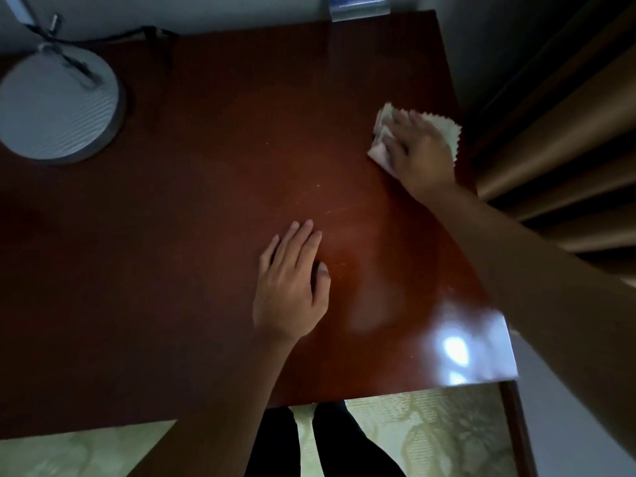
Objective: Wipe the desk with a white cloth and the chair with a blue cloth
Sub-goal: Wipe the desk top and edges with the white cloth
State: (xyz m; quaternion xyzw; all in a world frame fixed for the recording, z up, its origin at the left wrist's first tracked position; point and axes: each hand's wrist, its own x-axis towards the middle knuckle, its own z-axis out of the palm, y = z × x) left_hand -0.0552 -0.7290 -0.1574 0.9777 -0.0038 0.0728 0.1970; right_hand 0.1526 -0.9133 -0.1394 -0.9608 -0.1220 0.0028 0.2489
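Observation:
The dark red-brown desk [206, 201] fills most of the view. Near its right edge lies a white cloth [444, 127] with zigzag-cut borders. My right hand [420, 146] presses flat on that cloth with its fingers spread, covering most of it. My left hand [292, 280] rests palm down on the bare desk near the front middle, fingers straight, holding nothing. No blue cloth and no chair are in view.
A round grey lamp base [55, 105] with a black cable stands at the desk's back left. A small blue-and-white box [359, 6] sits at the back edge. Brown curtains [568, 149] hang just right of the desk. My legs stand on patterned floor below the front edge.

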